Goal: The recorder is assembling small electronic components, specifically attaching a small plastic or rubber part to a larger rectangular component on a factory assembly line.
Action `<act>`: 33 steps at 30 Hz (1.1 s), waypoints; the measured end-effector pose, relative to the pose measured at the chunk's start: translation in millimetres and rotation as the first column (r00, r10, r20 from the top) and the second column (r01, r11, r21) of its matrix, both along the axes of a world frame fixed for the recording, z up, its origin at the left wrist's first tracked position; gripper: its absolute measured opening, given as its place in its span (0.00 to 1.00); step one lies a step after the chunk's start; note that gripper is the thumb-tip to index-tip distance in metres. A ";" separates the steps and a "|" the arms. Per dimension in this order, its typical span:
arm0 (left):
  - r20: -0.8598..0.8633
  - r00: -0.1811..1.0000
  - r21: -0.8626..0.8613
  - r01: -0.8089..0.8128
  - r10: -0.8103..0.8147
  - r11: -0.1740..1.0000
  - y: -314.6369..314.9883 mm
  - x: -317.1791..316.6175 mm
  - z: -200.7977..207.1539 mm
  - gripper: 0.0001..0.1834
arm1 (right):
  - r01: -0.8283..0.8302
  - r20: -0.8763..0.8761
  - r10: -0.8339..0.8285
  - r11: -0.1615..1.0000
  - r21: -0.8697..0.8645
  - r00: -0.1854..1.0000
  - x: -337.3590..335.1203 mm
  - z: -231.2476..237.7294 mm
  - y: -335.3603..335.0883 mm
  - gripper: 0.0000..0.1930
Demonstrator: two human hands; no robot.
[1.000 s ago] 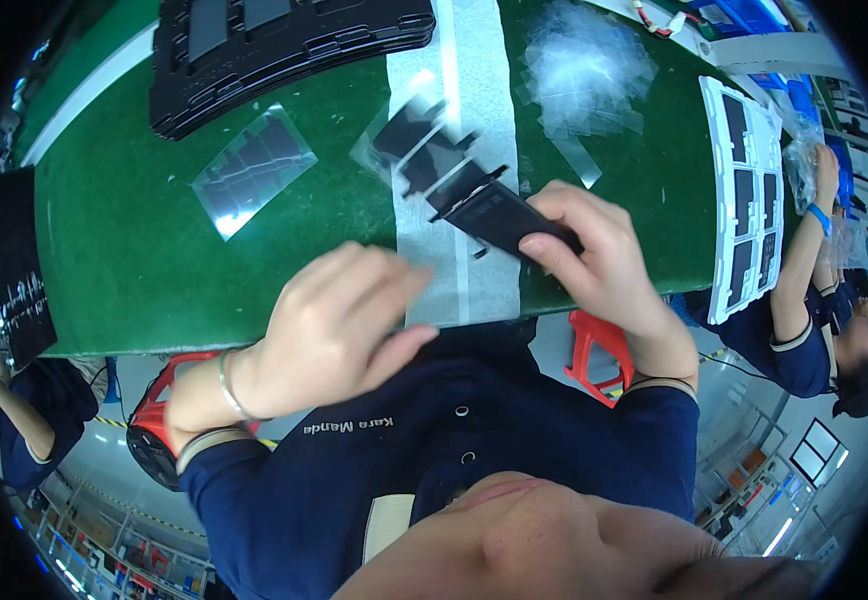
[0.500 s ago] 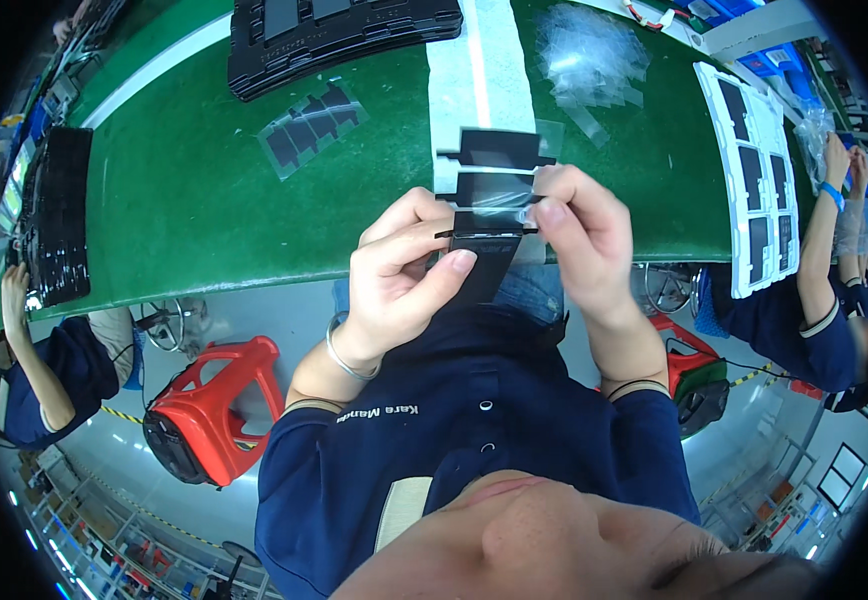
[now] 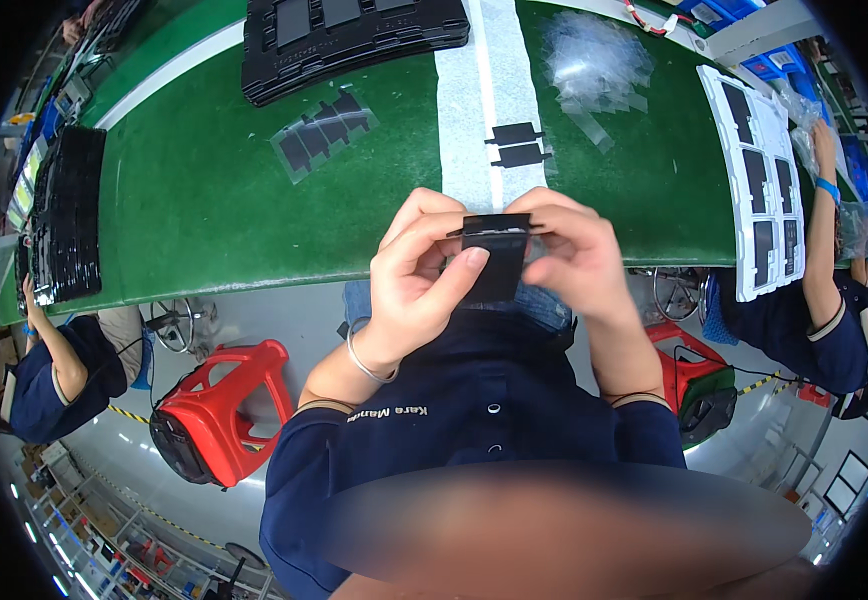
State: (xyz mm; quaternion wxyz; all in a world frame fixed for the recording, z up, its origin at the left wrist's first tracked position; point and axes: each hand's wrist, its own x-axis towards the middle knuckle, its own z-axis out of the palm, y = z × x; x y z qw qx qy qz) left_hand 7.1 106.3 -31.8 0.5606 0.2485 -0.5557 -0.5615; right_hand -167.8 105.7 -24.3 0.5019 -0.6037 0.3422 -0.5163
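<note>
My left hand (image 3: 419, 275) is closed around a flat black rectangular pack (image 3: 494, 270), its thumb lying on the near face. Across the pack's top edge sits a black adhesive strip (image 3: 497, 222) with a narrow tab at each end. My right hand (image 3: 579, 255) has its fingers curled at the strip's right end, the thumb low by the pack's right edge and slightly blurred. Just beyond the hands, two black tabbed stickers (image 3: 519, 154) lie on the white table runner (image 3: 466, 110). Farther left is a clear sheet with several black stickers (image 3: 324, 133).
Black plastic trays (image 3: 354, 45) are stacked at the back. Clear film pieces (image 3: 599, 65) lie in a pile at back right. A white tray (image 3: 749, 190) with dark rectangular pieces stands on the right, black trays (image 3: 69, 215) on the left. Co-workers sit on both sides, near red stools (image 3: 219, 410).
The sheet with two black stickers has left my right hand and now lies on the white runner. One strip stays at the pack's top edge. My right hand has moved closer to the pack.
</note>
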 end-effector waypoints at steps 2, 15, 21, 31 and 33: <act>0.031 0.999 -0.048 -0.020 0.021 0.999 -3.1 -1.5 -0.5 0.10 | 0.100 -0.074 -0.099 0.995 -0.002 0.992 6.8 3.5 6.5 0.10; 0.042 0.944 -0.336 -0.295 0.327 0.894 -13.7 -9.7 -1.8 0.10 | 0.251 -0.124 -0.305 0.911 -0.326 0.944 7.4 4.2 4.0 0.11; 0.024 0.860 -0.498 -0.432 0.509 0.752 -12.1 -25.5 -5.9 0.14 | 0.394 -0.094 -0.510 0.756 -0.523 0.855 19.0 -2.6 4.8 0.13; 0.346 0.779 -0.558 -0.277 0.523 0.782 -9.9 -20.4 -6.3 0.26 | 0.353 -0.202 -0.462 0.840 -0.412 0.864 4.3 0.2 -5.3 0.12; 0.001 0.945 -0.135 -0.324 0.327 0.936 -13.5 -23.7 -8.3 0.18 | 0.222 -0.212 -0.279 0.940 -0.260 0.937 -2.0 2.3 -8.8 0.11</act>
